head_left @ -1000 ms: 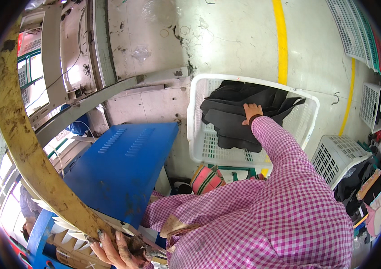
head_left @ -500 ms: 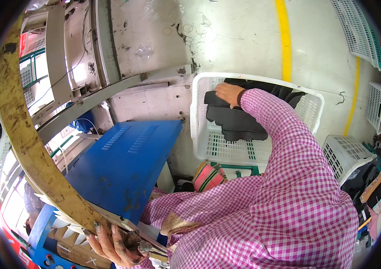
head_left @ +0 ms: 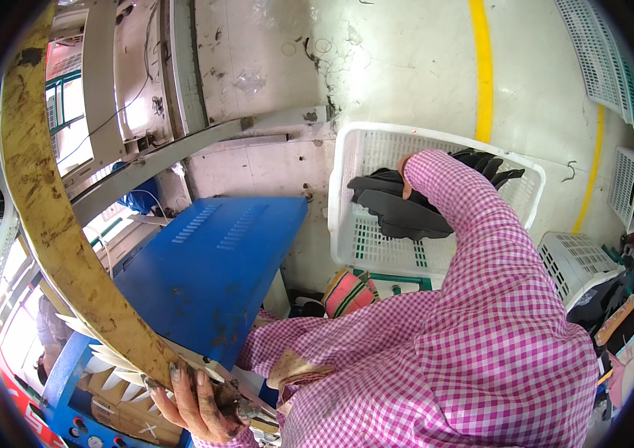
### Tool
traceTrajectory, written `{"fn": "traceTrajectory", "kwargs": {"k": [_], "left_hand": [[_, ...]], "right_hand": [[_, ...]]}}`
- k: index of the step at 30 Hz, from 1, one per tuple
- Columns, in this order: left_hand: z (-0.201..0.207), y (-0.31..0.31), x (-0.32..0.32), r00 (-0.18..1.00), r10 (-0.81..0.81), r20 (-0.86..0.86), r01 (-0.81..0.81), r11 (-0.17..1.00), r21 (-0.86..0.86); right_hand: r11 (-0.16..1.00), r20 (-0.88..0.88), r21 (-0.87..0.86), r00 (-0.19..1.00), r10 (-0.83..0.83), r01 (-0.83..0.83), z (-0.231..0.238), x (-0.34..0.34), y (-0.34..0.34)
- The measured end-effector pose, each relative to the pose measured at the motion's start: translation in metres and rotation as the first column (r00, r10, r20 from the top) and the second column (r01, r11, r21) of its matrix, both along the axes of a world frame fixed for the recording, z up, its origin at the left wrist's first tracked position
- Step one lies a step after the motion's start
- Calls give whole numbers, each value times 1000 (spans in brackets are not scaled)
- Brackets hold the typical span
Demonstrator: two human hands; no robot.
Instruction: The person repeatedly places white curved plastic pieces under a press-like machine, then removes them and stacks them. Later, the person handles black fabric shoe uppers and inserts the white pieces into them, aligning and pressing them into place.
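My right arm reaches over a white plastic basket [head_left: 436, 133] holding dark grey, flat pieces with scalloped edges [head_left: 406, 216]. Sunk in among them is my right hand [head_left: 406, 173], its thumb lying over the top piece and its other fingers mostly hidden by the sleeve and the pieces. It looks closed on the edge of some of them, which sit tilted. At the lower left, my left hand [head_left: 201, 403] lies with its fingers apart on the near end of a worn yellow curved rail [head_left: 70, 254]. A dark, grimy part shows beside its knuckles.
A blue metal cover [head_left: 205, 276] with vent slots stands between the rail and the basket. White pointed pieces [head_left: 112, 366] fan out under the rail. More crates [head_left: 578, 261] stand at the right. Yellow lines [head_left: 483, 75] mark the floor, and a striped cloth item [head_left: 350, 293] lies below the basket.
My right hand has moved right and closer within the basket, from lying flat on the grey pieces to gripping their edge. The pieces have shifted and tilted. My left hand stays on the rail.
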State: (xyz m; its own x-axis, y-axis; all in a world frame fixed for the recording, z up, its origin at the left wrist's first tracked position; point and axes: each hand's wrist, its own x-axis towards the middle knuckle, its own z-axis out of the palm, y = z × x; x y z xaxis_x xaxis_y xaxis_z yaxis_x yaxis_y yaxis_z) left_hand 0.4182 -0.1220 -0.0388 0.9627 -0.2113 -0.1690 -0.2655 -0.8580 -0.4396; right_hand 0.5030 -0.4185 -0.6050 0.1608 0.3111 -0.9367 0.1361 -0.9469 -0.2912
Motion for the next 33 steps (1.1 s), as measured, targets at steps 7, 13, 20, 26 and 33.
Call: {"fn": "traceTrajectory", "kwargs": {"k": [7, 13, 20, 26, 33], "left_hand": [[-1, -2, -3, 999, 47, -22, -47, 999, -4], [-3, -1, -1, 1000, 12, -19, -13, 999, -32], [-3, 0, -5, 999, 49, -24, -50, 998, -29], [-5, -2, -2, 1000, 3, -15, -3, 1000, -19], [-14, 0, 9, 998, -49, 38, 55, 981, -186]], "right_hand": [[984, -55, 31, 983, 175, -174, 11, -22, 12], [928, -61, 13, 926, 372, -372, 51, -38, 19], [984, 209, -93, 963, 170, -154, 27, -65, 31], [998, 13, -20, 998, 67, -66, 5, -40, 31], [992, 120, 24, 985, 120, -124, 49, -27, -3]]}}
